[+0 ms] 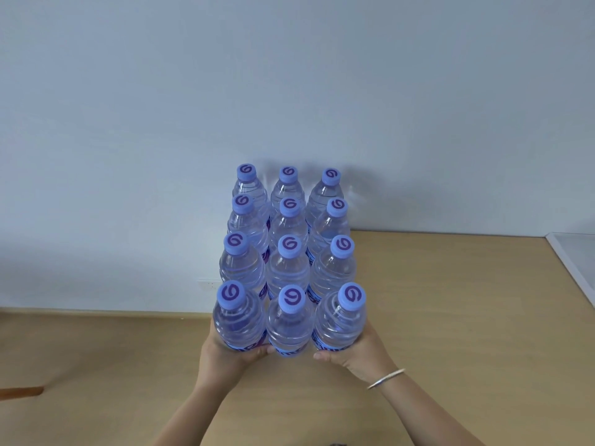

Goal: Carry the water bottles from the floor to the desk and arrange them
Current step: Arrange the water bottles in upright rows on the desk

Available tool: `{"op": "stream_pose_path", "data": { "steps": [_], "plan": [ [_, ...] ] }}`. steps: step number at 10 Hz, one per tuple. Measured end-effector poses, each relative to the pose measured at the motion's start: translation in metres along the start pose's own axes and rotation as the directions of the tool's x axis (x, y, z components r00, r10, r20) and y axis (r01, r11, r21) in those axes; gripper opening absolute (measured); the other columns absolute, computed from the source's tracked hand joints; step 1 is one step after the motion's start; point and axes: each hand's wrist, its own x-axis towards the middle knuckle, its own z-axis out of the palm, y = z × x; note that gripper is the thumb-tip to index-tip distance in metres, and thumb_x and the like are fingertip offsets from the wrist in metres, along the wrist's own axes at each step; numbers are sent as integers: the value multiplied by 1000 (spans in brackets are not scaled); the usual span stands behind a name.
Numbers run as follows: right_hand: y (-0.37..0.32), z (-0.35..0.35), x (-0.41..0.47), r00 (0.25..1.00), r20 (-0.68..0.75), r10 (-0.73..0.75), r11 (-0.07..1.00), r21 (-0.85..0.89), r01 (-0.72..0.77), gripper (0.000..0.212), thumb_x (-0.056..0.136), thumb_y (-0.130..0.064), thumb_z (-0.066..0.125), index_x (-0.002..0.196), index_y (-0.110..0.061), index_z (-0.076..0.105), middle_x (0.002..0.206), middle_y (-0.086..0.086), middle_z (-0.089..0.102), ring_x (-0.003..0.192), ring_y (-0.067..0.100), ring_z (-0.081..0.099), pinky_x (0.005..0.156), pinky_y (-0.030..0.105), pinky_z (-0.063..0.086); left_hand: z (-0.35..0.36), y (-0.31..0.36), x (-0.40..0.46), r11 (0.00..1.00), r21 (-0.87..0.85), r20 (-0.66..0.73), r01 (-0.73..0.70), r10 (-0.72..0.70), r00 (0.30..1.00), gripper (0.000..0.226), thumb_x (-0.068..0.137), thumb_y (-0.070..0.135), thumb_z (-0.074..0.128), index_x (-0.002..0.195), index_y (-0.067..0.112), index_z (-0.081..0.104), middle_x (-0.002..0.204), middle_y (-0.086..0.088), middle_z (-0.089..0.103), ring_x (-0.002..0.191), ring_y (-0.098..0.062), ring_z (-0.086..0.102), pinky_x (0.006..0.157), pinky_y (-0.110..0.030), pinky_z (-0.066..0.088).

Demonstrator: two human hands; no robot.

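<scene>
Both hands grip the nearest row: the left hand (225,352) curls under the corner bottle, the right hand (351,352) likewise. Twelve water bottles (288,272) stand upright in a tight block above the desk (450,317), purple swirl logos on blue caps; labels unreadable.

2 bare forearms reach in from the bottom edge, with no sleeves in view. The right wrist wears 1 thin silver bangle (386,378), smooth and plain. The left hand (225,357) and right hand (351,358) carry no rings or gloves.
</scene>
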Motion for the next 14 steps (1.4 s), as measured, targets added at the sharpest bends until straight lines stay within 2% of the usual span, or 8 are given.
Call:
{"op": "stream_pose_path", "data": {
  "steps": [2,4,5,7,8,10,13,14],
  "plan": [
    [-8,-1,-6,1000,-24,-20,1000,-24,19,126,42,-21,95,141,3,21,138,10,45,130,17,44,110,36,35,-3,10,-5,990,-60,6,-126,126,992,101,33,54,89,123,28,51,113,11,66,104,-2,61,80,-21,48],
    [-30,3,-24,989,-105,-99,995,17,102,144,46,-26,92,145,-19,-12,146,-11,20,134,-9,26,108,14,27,-14,34,-20,937,-136,-98,-322,311,945,131,36,47,90,143,45,14,146,22,31,133,3,34,104,-29,33],
    [-42,5,-26,980,-170,-102,993,33,110,136,46,-28,93,145,-27,1,136,-16,34,123,-5,44,98,19,42,-14,51,-26,897,-80,-107,-435,426,898,125,37,47,88,135,60,12,138,43,23,128,18,27,101,-24,30],
    [-44,7,-26,964,-230,-135,991,-35,131,94,49,-21,81,129,-36,33,102,-23,60,86,-2,63,59,19,53,-8,60,-26,872,-35,-138,-489,480,866,123,42,25,93,139,45,20,135,28,32,123,20,28,103,-28,31],
    [-47,6,-24,966,-226,-126,990,-87,109,72,51,-24,81,112,-25,43,95,-14,59,82,8,61,62,23,52,-9,61,-27,867,-13,-146,-497,490,859,124,43,23,93,138,47,17,135,32,29,125,18,27,105,-29,29],
    [-60,2,-39,976,-205,-69,989,-140,40,136,47,-33,85,148,-23,-7,132,-12,47,119,6,52,97,30,47,-12,62,-34,875,46,-166,-481,482,860,130,46,21,93,148,23,12,152,4,23,141,-14,22,113,-39,25],
    [-70,-10,-83,974,-214,-81,891,-454,-25,100,81,-43,61,149,-10,-4,154,3,18,140,20,22,107,23,24,-11,78,-67,840,190,-123,-508,534,837,116,67,23,83,150,9,2,157,-7,10,145,-21,11,115,-37,18],
    [-77,-19,-114,975,-185,-124,832,-555,1,72,84,-42,56,139,-7,25,144,7,32,132,26,30,106,32,31,-14,82,-88,784,344,-79,-516,572,816,110,74,29,77,149,6,0,158,-9,5,146,-23,6,117,-34,14]
  ]
}}
